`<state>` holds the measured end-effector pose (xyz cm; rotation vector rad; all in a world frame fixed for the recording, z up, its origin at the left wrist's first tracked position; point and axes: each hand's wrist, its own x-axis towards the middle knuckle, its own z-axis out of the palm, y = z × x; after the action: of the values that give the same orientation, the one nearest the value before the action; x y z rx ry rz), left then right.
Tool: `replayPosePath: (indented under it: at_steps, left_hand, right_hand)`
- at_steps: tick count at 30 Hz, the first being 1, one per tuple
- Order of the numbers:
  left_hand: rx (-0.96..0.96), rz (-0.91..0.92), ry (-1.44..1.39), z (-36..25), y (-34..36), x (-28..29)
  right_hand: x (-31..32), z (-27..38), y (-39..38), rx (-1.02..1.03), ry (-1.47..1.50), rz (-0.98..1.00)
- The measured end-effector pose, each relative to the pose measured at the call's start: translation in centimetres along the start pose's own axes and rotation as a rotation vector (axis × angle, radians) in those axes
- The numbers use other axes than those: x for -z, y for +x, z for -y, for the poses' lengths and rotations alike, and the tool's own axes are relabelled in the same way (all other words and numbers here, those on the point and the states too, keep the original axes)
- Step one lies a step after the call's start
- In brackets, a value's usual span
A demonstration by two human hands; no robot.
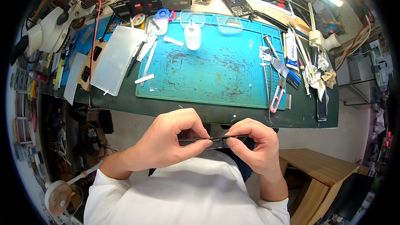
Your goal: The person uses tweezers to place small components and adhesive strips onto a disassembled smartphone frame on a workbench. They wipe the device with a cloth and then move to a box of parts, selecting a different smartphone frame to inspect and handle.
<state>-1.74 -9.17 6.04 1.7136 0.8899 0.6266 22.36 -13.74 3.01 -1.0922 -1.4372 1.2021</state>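
A thin, dark, flat panel [216, 143], about phone-sized, is held nearly edge-on in front of my white shirt, just off the bench's near edge. My left hand [173, 137] pinches its left part between thumb and fingers. On the other side, my right hand [258, 143] grips it, thumb at the near side and index finger along the upper edge. The two thumbs sit a little apart near its middle. Its broad faces are mostly out of sight, so I cannot tell its exact kind.
Beyond my hands lies a scuffed blue work mat [200, 75] with a clear bottle [192, 35]. Pink-handled scissors [277, 98], tweezers [266, 85] and a glue tube [291, 50] line its right side. A frosted sheet [116, 58] lies left; a wooden cabinet [321, 164] stands at lower right.
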Motion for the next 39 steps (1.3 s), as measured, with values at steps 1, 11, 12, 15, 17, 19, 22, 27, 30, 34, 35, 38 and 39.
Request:
replayPosePath:
  at_steps: [1, 11, 12, 15, 17, 19, 22, 27, 30, 34, 35, 38, 39]
  left_hand:
    - [0.008, 0.002, 0.001, -0.1, 0.0, 0.1]
    - [0.352, -0.02, -0.468, 1.6, 0.4, 0.0]
    - [0.359, -0.007, -0.476, 1.7, 0.4, -0.1]
    - [0.372, 0.064, -0.486, 2.3, 0.3, 0.0]
    - [0.353, 0.107, -0.463, 2.0, 0.4, -0.1]
    - [0.334, 0.149, -0.446, 1.9, 0.4, -0.2]
    - [0.245, 0.133, -0.393, 2.6, 0.3, -0.9]
    - [0.26, 0.102, -0.317, 2.0, 0.5, -0.9]
    - [0.292, 0.101, -0.252, 1.9, 0.5, -0.8]
    - [0.174, 0.094, -0.105, 1.4, 0.8, -0.3]
    - [0.106, 0.077, 0.035, 1.0, 0.9, 0.1]
    - [-0.068, 0.085, 0.423, -0.2, 1.5, 1.2]
    - [-0.107, 0.048, 0.527, -0.4, 1.6, 1.0]
  right_hand:
    - [0.1, 0.0, 0.0, -0.013, -0.012, 0.011]
    - [-0.1, 0.5, -0.1, -0.355, 0.325, 0.01]
    - [0.0, 0.3, -0.2, -0.372, 0.329, 0.018]
    - [0.0, 0.4, -0.2, -0.386, 0.297, 0.007]
    - [-0.3, 0.5, -0.2, -0.381, 0.276, -0.007]
    - [-0.4, 0.5, -0.2, -0.368, 0.273, -0.019]
    - [-0.6, 0.5, -0.4, -0.357, 0.208, -0.031]
    - [-0.4, 0.6, -0.7, -0.354, 0.193, -0.014]
    - [-0.5, 0.2, -0.9, -0.334, 0.238, 0.005]
    - [-0.8, 0.2, -0.6, -0.325, 0.308, -0.031]
    - [-0.9, 0.0, -0.3, -0.307, 0.328, -0.063]
    - [-0.8, -0.6, 0.9, -0.259, 0.382, -0.155]
    - [-0.9, -0.8, 1.2, -0.249, 0.407, -0.157]
